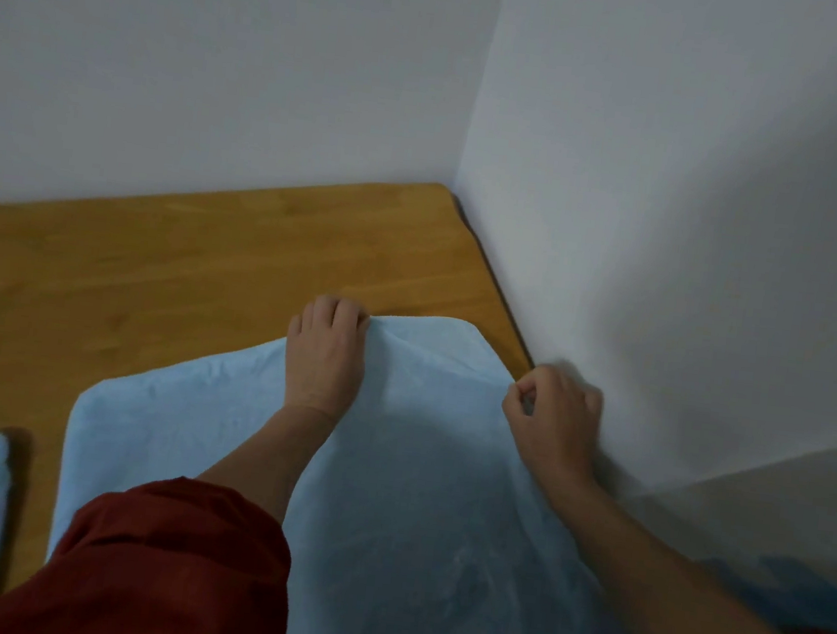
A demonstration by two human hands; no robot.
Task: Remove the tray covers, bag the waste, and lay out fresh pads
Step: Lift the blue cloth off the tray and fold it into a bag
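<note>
Blue pad (pixel 218 430): soft, prob. light. L grip (pixel 325 353) curls over far edge, R grip (pixel 550 418) pinches side edge; best taken by corners.

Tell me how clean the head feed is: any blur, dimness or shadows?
Head view: dim, flat light; the right hand is smeared by motion blur against the wall, the left hand sharper; a soft shadow darkens the middle of the blue sheet; the wide lens bows the table edge.
</note>
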